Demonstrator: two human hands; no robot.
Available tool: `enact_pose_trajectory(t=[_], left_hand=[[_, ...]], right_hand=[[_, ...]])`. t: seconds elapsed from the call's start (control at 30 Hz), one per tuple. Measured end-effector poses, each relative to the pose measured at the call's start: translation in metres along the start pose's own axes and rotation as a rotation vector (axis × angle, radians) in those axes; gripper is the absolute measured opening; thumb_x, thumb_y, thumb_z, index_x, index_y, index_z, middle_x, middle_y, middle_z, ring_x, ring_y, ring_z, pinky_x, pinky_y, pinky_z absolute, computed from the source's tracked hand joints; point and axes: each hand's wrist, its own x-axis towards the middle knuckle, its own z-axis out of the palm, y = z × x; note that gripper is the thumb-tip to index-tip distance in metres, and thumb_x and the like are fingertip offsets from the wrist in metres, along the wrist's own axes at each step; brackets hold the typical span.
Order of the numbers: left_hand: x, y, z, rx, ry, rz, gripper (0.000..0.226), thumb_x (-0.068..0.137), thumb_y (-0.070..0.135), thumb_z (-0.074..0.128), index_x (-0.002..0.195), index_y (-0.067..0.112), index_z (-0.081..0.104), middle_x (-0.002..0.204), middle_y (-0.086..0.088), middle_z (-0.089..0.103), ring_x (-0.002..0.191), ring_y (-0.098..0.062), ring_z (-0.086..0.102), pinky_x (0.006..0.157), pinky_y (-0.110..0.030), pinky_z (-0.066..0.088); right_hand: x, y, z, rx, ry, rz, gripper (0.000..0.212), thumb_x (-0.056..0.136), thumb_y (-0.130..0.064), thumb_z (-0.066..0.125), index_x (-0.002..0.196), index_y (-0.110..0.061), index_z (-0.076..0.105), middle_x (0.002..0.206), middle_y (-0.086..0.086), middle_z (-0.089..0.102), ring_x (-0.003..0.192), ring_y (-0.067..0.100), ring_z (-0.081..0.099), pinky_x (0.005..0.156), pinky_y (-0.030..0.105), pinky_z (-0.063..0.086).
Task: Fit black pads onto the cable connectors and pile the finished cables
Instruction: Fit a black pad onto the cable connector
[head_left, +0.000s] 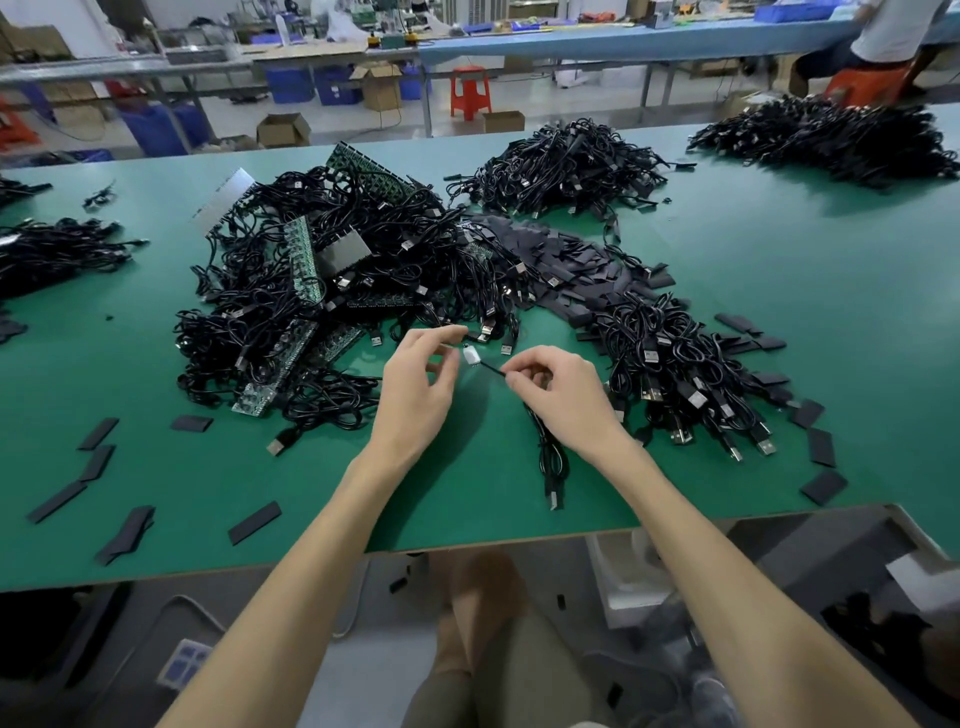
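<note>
Two hands meet low over the green counter (779, 260), close to its near edge. My right hand (558, 395) pinches a thin black cable (548, 447) just behind its small white connector (471, 356), thumb and forefinger closed on the wire. The rest of the cable trails back under the wrist to a plug (555, 499) lying flat on the counter. My left hand (415, 384) sits just beside the connector with its fingers loosely curled. I cannot tell whether the fingertips touch the white tip or only frame it, and I see no pad in that hand.

I judge the step to be readying this connector for its pad. To do it well, I would pinch close behind the tip so it cannot wobble or twist. The left hand would then fetch one single pad from the heap of black pads (571, 260) lying beyond. I would square the pad to the connector before pressing, then press evenly along it.

The trailing cable runs near the cable pile (675, 374) on the right, so I would lift it clear rather than drag it, to avoid snagging.
</note>
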Motion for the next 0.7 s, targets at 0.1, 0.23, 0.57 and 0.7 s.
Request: enact_pose_trajectory(t=[0.1, 0.23, 0.57, 0.7], left_hand=[[-0.001, 0.001, 0.001, -0.05, -0.061, 0.033, 0.026, 0.101, 0.018, 0.063, 0.126, 0.022, 0.068, 0.118, 0.005, 0.062, 0.102, 0.0, 0.062, 0.085, -0.011, 0.047], [-0.002, 0.001, 0.003, 0.037, -0.155, 0.126, 0.037, 0.095, 0.021, 0.071, 0.132, 0.019, 0.064, 0.123, 0.005, 0.058, 0.104, -0.005, 0.062, 0.088, -0.023, 0.053], [0.0, -0.005, -0.007, -0.398, -0.037, -0.152, 0.005, 0.095, 0.019, 0.073, 0.097, 0.016, 0.076, 0.079, -0.004, 0.076, 0.069, -0.011, 0.068, 0.069, -0.025, 0.055], [-0.002, -0.005, -0.01, -0.623, -0.048, -0.246, 0.011, 0.094, 0.023, 0.073, 0.1, 0.014, 0.076, 0.091, -0.008, 0.077, 0.09, -0.024, 0.073, 0.086, -0.037, 0.058]], right_hand=[[0.002, 0.001, -0.003, 0.135, 0.058, 0.051, 0.014, 0.093, -0.014, 0.07, 0.09, -0.027, 0.074, 0.077, -0.01, 0.067, 0.065, -0.002, 0.052, 0.067, 0.013, 0.043], [0.002, 0.001, -0.004, 0.168, 0.03, 0.054, 0.011, 0.093, -0.014, 0.071, 0.093, -0.024, 0.076, 0.08, -0.006, 0.07, 0.069, 0.003, 0.055, 0.069, 0.017, 0.046], [-0.003, -0.002, -0.004, -0.148, 0.137, -0.008, 0.028, 0.095, -0.02, 0.071, 0.122, -0.017, 0.068, 0.112, 0.001, 0.059, 0.109, 0.015, 0.043, 0.098, 0.025, 0.038], [-0.002, 0.001, 0.001, -0.411, 0.143, 0.044, 0.051, 0.099, -0.01, 0.063, 0.147, -0.006, 0.047, 0.14, 0.012, 0.049, 0.129, 0.026, 0.035, 0.113, 0.034, 0.028]])
